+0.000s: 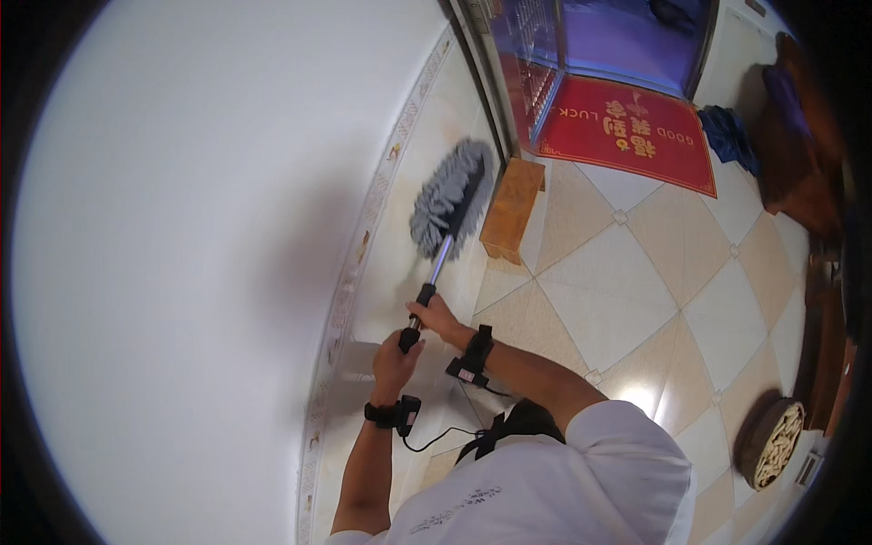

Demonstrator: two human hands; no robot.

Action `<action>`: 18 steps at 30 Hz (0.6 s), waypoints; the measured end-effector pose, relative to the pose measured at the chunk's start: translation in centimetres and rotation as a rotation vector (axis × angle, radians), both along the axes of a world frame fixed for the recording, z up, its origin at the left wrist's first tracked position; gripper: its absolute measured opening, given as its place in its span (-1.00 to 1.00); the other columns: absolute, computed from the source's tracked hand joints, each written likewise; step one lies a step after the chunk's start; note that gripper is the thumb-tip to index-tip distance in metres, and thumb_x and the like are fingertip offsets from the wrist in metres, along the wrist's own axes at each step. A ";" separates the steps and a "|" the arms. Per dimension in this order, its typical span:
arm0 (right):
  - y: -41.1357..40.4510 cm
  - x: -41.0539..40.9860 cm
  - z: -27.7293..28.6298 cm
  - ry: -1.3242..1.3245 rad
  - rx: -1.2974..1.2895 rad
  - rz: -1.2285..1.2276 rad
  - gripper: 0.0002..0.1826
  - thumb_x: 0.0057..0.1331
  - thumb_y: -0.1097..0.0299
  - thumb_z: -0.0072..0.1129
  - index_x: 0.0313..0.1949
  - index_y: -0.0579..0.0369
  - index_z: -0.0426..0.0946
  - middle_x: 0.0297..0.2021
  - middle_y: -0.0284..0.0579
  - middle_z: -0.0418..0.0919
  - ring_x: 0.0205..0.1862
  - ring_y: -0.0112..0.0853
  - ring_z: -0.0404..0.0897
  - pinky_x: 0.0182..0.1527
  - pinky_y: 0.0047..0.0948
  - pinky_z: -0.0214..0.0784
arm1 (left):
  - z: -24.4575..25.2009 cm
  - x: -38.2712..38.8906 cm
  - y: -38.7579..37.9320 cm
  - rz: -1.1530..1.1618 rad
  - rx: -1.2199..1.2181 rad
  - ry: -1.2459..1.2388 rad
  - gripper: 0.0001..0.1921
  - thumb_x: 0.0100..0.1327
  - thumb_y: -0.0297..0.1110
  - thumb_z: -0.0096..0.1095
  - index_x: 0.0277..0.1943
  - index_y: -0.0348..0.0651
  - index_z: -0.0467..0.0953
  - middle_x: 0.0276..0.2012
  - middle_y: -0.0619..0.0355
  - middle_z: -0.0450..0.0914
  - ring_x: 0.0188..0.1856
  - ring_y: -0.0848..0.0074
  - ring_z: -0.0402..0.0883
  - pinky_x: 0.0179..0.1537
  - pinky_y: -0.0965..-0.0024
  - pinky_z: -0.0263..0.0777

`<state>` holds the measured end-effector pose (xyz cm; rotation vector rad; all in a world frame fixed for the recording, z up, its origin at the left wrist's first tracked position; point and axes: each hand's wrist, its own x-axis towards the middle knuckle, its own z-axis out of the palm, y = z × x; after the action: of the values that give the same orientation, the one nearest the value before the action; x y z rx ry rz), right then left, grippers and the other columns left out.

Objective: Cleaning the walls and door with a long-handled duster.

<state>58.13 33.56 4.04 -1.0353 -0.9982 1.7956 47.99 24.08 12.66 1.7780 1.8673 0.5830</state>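
A mop-style duster with a grey shaggy head point(443, 201) is held out in front of me, close to the tiled lower wall point(381, 279). Its metal pole point(441, 262) runs down to black grips. My right hand point(436, 317) is closed around the upper grip. Just below it, my left hand point(395, 364) wraps the lower black grip at the pole's end. The head looks slightly blurred, and whether it touches the wall tiles I cannot tell. Beside the head, on the floor, stands a small wooden stool point(516, 204).
A plain white wall point(170, 238) rises on the left above a patterned border. Beyond the stool are an open door point(538, 75) and a red doormat point(627, 133) with writing. Dark wooden furniture point(797, 170) lines the right. A round basket point(770, 446) holds pale pieces.
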 end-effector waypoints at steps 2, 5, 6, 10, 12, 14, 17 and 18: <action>1.4 0.9 2.7 0.014 0.096 -0.075 -0.68 0.15 0.19 0.14 -0.40 0.22 0.34 -0.57 -0.19 0.46 -0.58 -0.48 0.42 -0.57 -0.50 0.29 | 0.4 0.8 1.6 0.054 0.100 -0.012 -0.71 0.03 -0.21 0.27 -0.28 -0.24 0.46 -0.56 -0.06 0.53 -0.44 0.09 0.55 -0.41 0.20 0.38; 4.3 2.7 4.4 -0.039 0.142 -0.024 -0.62 0.15 0.13 0.13 -0.35 0.24 0.33 -0.49 -0.17 0.45 -0.48 -0.47 0.45 -0.49 -0.51 0.34 | 0.8 2.0 4.0 0.026 0.153 -0.036 -0.68 0.03 -0.21 0.28 -0.24 -0.23 0.45 -0.58 -0.05 0.53 -0.49 0.10 0.55 -0.45 0.23 0.38; 4.7 3.0 4.2 -0.042 0.139 -0.034 -0.62 0.15 0.13 0.13 -0.35 0.24 0.33 -0.49 -0.17 0.45 -0.48 -0.47 0.45 -0.49 -0.51 0.34 | 0.9 2.3 4.5 0.032 0.167 -0.044 -0.67 0.01 -0.21 0.30 -0.23 -0.23 0.44 -0.59 -0.03 0.53 -0.53 0.10 0.54 -0.49 0.24 0.37; 3.7 2.4 2.2 -0.114 0.045 0.076 -0.55 0.15 0.01 0.10 -0.34 0.23 0.34 -0.49 -0.18 0.44 -0.47 -0.48 0.46 -0.49 -0.50 0.35 | 0.7 1.7 3.2 0.011 0.165 -0.003 -0.65 0.01 -0.19 0.30 -0.22 -0.24 0.44 -0.57 -0.03 0.54 -0.49 0.10 0.55 -0.46 0.22 0.38; 1.4 1.3 1.2 -0.113 -0.005 0.226 -0.55 0.17 -0.05 0.05 -0.41 0.17 0.39 -0.56 -0.22 0.45 -0.56 -0.48 0.46 -0.50 -0.53 0.36 | -0.6 -0.3 1.1 0.037 0.026 0.090 -0.63 0.00 -0.16 0.29 -0.21 -0.23 0.46 -0.48 -0.06 0.57 -0.40 0.09 0.56 -0.39 0.18 0.40; -1.8 -0.8 -1.4 -0.128 -0.078 0.288 -0.53 0.18 -0.10 0.02 -0.45 0.14 0.43 -0.61 -0.21 0.48 -0.64 -0.48 0.46 -0.59 -0.52 0.31 | -2.4 -2.9 -1.8 0.020 -0.050 0.125 -0.62 0.00 -0.14 0.29 -0.21 -0.23 0.47 -0.44 -0.07 0.57 -0.35 0.09 0.56 -0.35 0.17 0.40; -8.3 -4.2 -6.1 -0.148 -0.223 0.591 -0.48 0.20 -0.15 -0.02 -0.39 0.14 0.47 -0.57 -0.15 0.53 -0.61 -0.44 0.52 -0.61 -0.50 0.31 | -4.8 -7.3 -8.6 0.034 -0.231 0.199 -0.59 -0.03 -0.09 0.30 -0.21 -0.21 0.49 -0.34 -0.08 0.57 -0.27 0.08 0.55 -0.28 0.15 0.39; -8.0 -6.5 -5.2 -0.125 -0.200 0.651 -0.44 0.21 -0.16 -0.06 -0.22 0.19 0.42 -0.52 -0.04 0.53 -0.58 -0.40 0.53 -0.62 -0.51 0.29 | -5.4 -10.5 -8.5 0.025 -0.226 0.222 -0.58 -0.04 -0.07 0.30 -0.21 -0.21 0.49 -0.35 -0.09 0.57 -0.27 0.08 0.55 -0.27 0.15 0.39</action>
<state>51.65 25.59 -1.12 -1.0208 -1.3628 2.4172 37.46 15.53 7.24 1.7283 2.0142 0.1775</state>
